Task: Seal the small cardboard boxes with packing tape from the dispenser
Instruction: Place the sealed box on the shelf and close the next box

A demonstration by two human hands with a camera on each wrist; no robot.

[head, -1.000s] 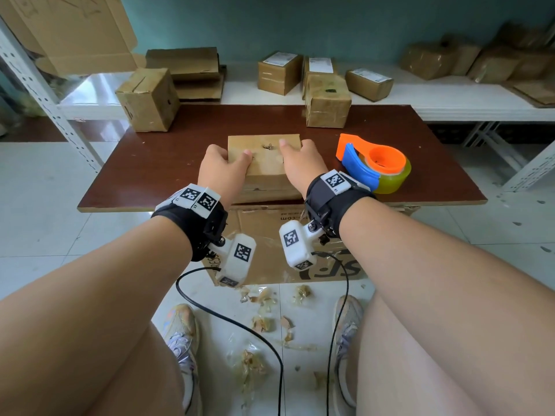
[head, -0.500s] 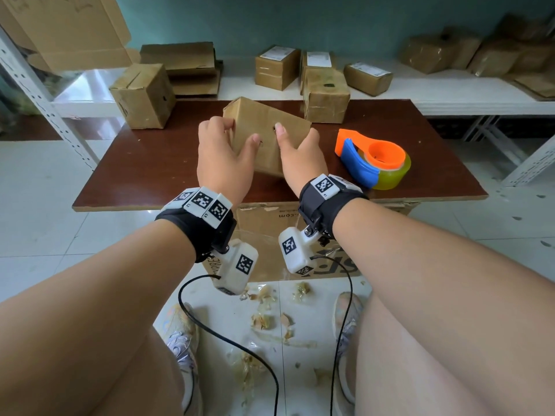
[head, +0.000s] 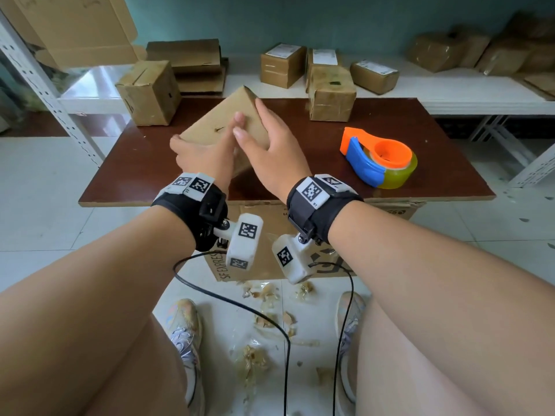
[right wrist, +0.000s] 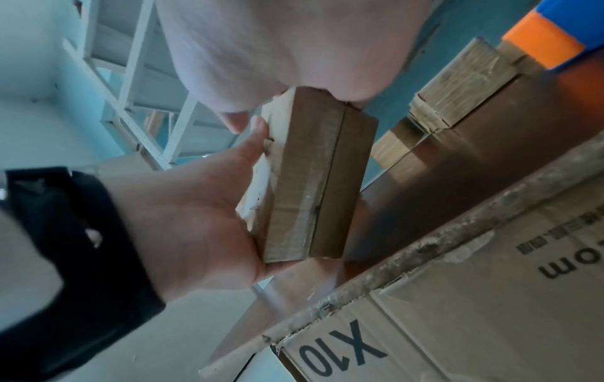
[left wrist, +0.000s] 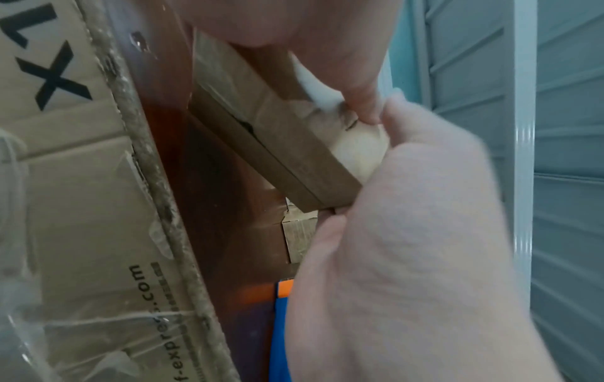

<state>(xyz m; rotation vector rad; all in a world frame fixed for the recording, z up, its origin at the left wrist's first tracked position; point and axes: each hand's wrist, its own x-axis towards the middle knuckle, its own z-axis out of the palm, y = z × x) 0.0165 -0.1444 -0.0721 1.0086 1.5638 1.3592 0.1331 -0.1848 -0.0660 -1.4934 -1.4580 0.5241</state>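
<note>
Currently my left hand [head: 201,154] and right hand [head: 274,151] clasp the small cardboard box [head: 223,127], tilted above the brown table [head: 300,175]. Advisable: set it seam-up and square before reaching for the tape dispenser [head: 380,160] lying to the right.

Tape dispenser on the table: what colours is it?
Orange and blue tape dispenser, holding a yellowish roll; clearest in the head view.

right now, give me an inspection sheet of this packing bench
surface: brown table, glossy.
job's things: box tilted, lifted off the table; dispenser lies to its right, untouched.
clutter: two more boxes at the back of the table.
hands: left hand and right hand both grip the box.
cables: black cable runs from the wrists to the floor.
surroundings: shelf with parcels; tape scraps on the floor.
</note>
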